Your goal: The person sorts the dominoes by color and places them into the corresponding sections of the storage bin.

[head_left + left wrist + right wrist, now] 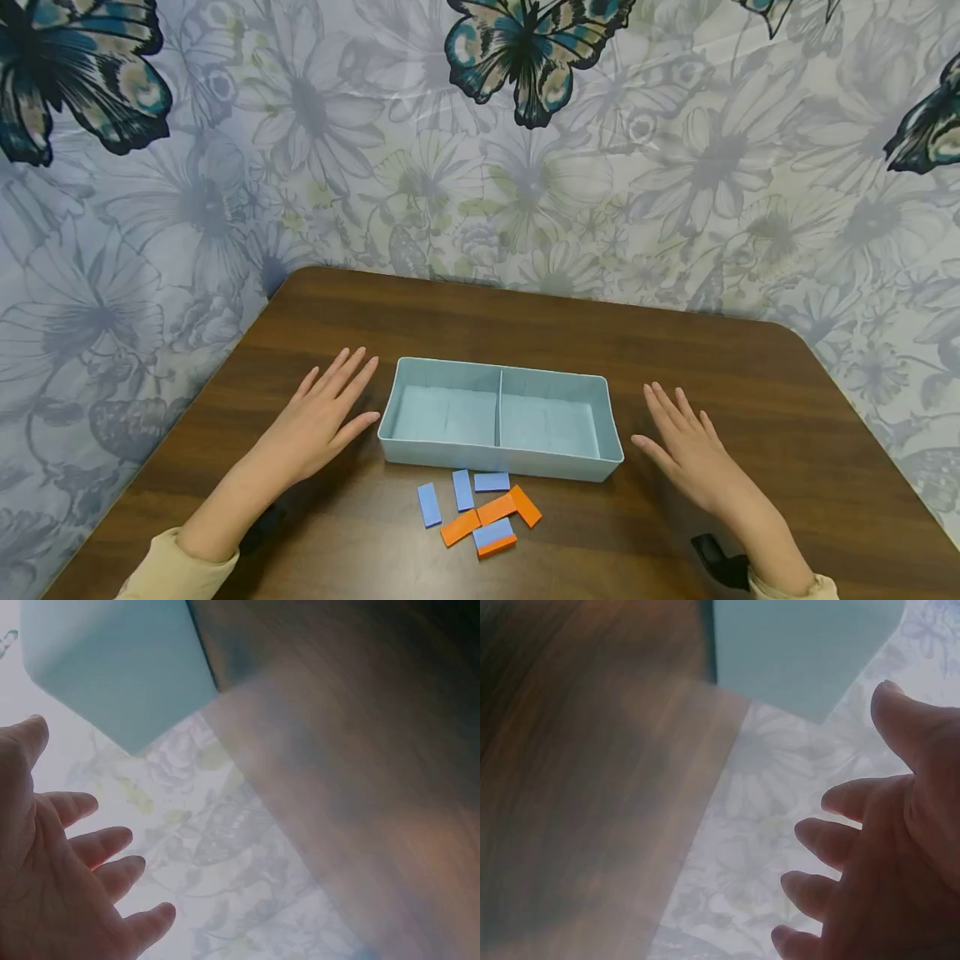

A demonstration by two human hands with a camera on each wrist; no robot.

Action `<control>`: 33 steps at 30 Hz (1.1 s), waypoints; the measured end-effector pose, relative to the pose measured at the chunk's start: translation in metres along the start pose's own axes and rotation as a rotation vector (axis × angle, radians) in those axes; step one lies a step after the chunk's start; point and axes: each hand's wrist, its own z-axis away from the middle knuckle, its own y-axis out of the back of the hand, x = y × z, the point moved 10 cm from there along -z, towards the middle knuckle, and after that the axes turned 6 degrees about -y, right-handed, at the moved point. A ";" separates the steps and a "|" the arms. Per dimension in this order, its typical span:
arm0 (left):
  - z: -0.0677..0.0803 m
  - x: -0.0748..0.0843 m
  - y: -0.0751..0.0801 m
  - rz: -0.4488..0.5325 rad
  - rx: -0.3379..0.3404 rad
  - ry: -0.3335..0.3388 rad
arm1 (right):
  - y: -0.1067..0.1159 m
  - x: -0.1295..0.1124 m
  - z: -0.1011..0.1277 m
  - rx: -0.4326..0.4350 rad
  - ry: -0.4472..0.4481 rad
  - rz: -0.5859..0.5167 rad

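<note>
A pale blue-green tray (495, 457) with a divider (498, 408) down its middle lies on the wooden table. Left of it is my left hand (318, 421), fingers spread, holding nothing; its thumb tip is close to the tray's left end. My right hand (690, 454) is off the tray's right end, fingers extended and nothing in them. In front of the tray lies a loose group of small flat blocks, some blue (429, 505) and some orange (460, 528). One blue block (492, 533) lies on top of an orange block (497, 547). Both wrist views show a tray end beyond the fingers.
The brown table (360, 317) has rounded far corners. Behind it hangs a floral cloth or wallpaper (420, 183) with large butterflies (532, 50). A black strap piece (720, 562) shows under the right wrist.
</note>
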 end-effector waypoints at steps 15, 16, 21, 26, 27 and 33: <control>-0.005 0.024 0.007 0.011 0.005 -0.045 | -0.011 -0.038 0.016 -0.041 0.077 0.000; -0.005 0.026 0.007 0.014 0.002 -0.049 | -0.012 -0.040 0.016 -0.042 0.087 0.002; -0.007 0.037 0.006 0.012 0.003 -0.082 | -0.016 -0.048 0.016 -0.040 0.123 0.007; -0.008 0.049 0.004 0.008 0.003 -0.120 | -0.020 -0.050 0.015 -0.039 0.124 0.003; -0.008 0.051 0.004 0.010 0.003 -0.128 | -0.021 -0.049 0.015 -0.038 0.120 0.002; -0.006 0.064 0.001 0.014 -0.001 -0.164 | -0.027 -0.048 0.014 -0.045 0.090 -0.004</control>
